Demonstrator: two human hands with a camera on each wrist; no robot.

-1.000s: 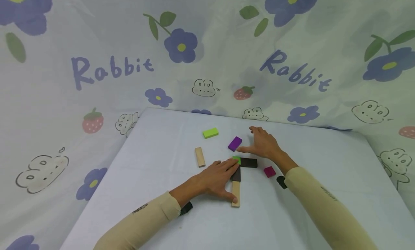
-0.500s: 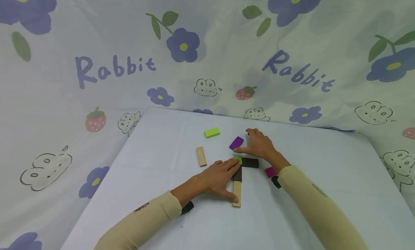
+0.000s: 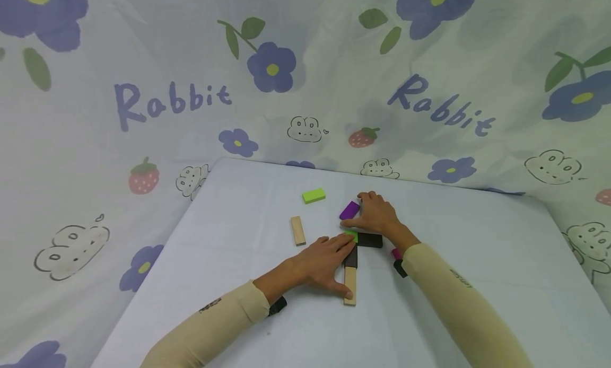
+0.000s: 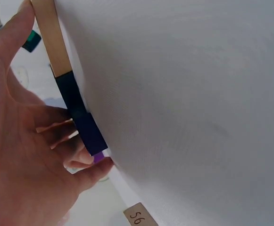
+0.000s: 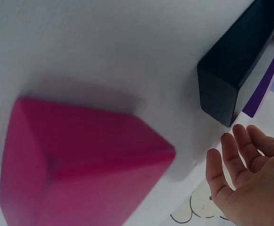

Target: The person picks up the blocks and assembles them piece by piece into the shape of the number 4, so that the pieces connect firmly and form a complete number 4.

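Note:
In the head view my left hand (image 3: 321, 265) spans a line of blocks, its fingers extended. The fingertips rest on a green block (image 3: 352, 236) at the far end and the thumb touches a plain wooden block (image 3: 350, 286) at the near end. Between them lies a dark block (image 3: 350, 255). A black block (image 3: 369, 240) juts rightward from the green one. My right hand (image 3: 379, 214) is spread beside a purple block (image 3: 350, 210), with thumb on the near side and fingers on the far side; contact cannot be told. A magenta block (image 5: 85, 165) lies below the right wrist.
A yellow-green block (image 3: 313, 196) lies farther back on the white table (image 3: 229, 251), and another plain wooden block (image 3: 298, 230) lies to the left. A block marked 56 (image 4: 139, 215) shows in the left wrist view. A patterned curtain (image 3: 305, 81) hangs behind the table.
My right hand has moved left and closer around the purple block, and its forearm now covers more of the magenta block. My left hand stays on the line of blocks.

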